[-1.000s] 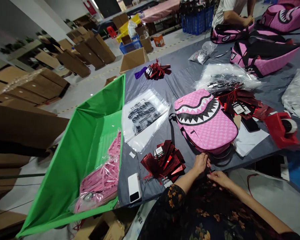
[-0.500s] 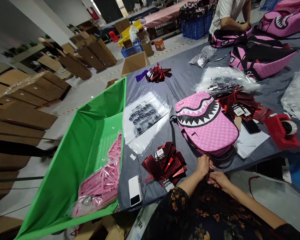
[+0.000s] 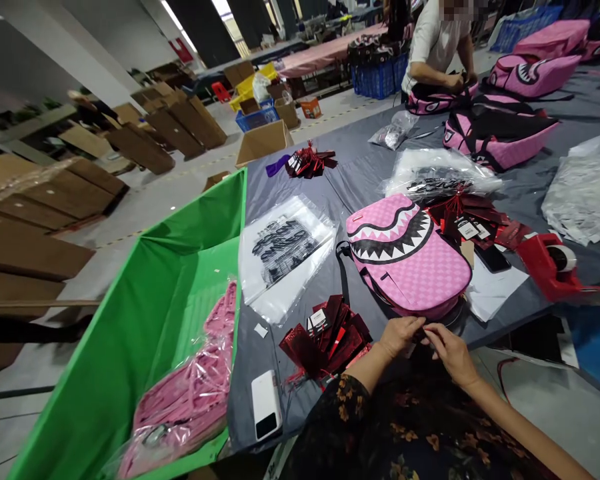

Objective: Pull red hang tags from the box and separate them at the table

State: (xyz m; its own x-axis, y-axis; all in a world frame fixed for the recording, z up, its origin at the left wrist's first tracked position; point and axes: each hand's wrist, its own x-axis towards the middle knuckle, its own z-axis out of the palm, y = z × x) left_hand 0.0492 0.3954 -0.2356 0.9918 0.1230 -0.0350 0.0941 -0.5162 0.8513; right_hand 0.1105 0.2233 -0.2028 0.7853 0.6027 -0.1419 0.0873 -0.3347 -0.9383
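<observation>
A pink backpack point(image 3: 410, 257) with a shark-mouth print lies flat on the grey table point(image 3: 370, 160). My left hand point(image 3: 399, 333) and my right hand point(image 3: 447, 347) meet at its near edge, fingertips pinched together on something small and dark; what it is cannot be made out. A pile of red hang tags point(image 3: 327, 333) lies just left of my left hand. A second heap of red tags point(image 3: 475, 220) sits right of the backpack.
A green cloth bin point(image 3: 145, 320) at the table's left holds bagged pink backpacks point(image 3: 185, 393). A white phone point(image 3: 266, 403), printed plastic bags point(image 3: 283, 250) and a red tape dispenser point(image 3: 550, 263) lie about. A person works at more pink backpacks point(image 3: 500, 133) far back.
Both hands have lifted slightly and drawn closer, fingertips now touching at the backpack's near edge. The view has tilted up and shifted a little.
</observation>
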